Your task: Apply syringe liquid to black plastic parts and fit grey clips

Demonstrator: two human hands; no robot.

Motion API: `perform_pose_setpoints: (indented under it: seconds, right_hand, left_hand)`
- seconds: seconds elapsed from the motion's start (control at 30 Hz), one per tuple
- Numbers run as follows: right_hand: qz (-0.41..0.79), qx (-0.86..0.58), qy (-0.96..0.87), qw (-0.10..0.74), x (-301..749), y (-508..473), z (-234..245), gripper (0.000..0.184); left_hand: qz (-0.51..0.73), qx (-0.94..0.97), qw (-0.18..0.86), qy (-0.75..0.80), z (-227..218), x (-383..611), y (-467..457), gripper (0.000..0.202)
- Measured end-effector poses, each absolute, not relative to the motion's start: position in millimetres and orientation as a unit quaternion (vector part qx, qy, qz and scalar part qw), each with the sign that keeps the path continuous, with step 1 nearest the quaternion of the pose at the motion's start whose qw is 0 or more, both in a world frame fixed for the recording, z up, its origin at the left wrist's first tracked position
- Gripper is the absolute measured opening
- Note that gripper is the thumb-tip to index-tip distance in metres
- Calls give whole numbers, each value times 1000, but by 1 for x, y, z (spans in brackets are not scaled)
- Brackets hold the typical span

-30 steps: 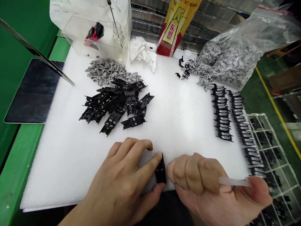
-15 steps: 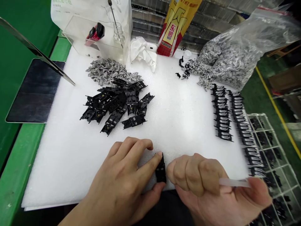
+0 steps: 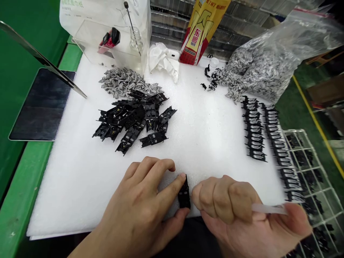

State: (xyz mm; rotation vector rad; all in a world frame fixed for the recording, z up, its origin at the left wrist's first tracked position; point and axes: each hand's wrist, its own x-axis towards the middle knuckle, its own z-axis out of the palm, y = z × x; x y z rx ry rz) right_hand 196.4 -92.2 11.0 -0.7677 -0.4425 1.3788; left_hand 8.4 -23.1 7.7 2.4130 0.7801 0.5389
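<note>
Centrally, at the near edge of the white-covered counter (image 3: 215, 143), a small black part (image 3: 184, 199) is held lengthwise, its long side pointed away from the body. It is pinched by the left hand (image 3: 142, 200): the far end is pressed by the index fingertip, the near end is met by the thumb, and the remaining fingers are bent and kept off the part. By the right hand (image 3: 236, 204), curled into a fist, a translucent stick (image 3: 270, 209) is gripped; its leading end is hidden by the fingers. The fist is placed just beside the part's right side; whether contact is made cannot be told. Beyond the left hand, a loose heap of black parts (image 3: 131, 123) is seen, backed by a pile of grey clips (image 3: 120, 82). To the right, similar pieces with pale centres are set out in two columns, a shorter inner column (image 3: 254, 132) and a longer outer column (image 3: 279, 147). Behind these, grey pieces are contained in a clear plastic bag (image 3: 258, 68), some being spilled at its mouth. A crumpled tissue (image 3: 161, 61) and a yellow-and-red carton (image 3: 196, 36) are noted at the back.
</note>
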Motion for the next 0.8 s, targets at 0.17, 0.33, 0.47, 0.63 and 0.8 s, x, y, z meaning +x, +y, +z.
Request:
perform_pose_setpoints:
  seconds: [0.17,0.33,0.47,0.63,0.8]
  right_hand:
    - [611,-341,-201,686,198,-93,11,69]
    - [609,-344,-207,684,197,-94,10,68]
    - [604,-346,-210,686,196,-93,11,69]
    - [600,-359,-219,680,196,-92,13,70]
    - [600,-358,-229,677,196,-92,14,72]
  left_hand:
    - [194,897,272,290,6,9,-22,38]
    - [196,896,274,291,8,8,-23,37]
    - [196,895,274,292,9,7,-24,37]
    - [198,896,270,291,8,8,-23,36]
    - [196,896,270,293,8,9,-23,35]
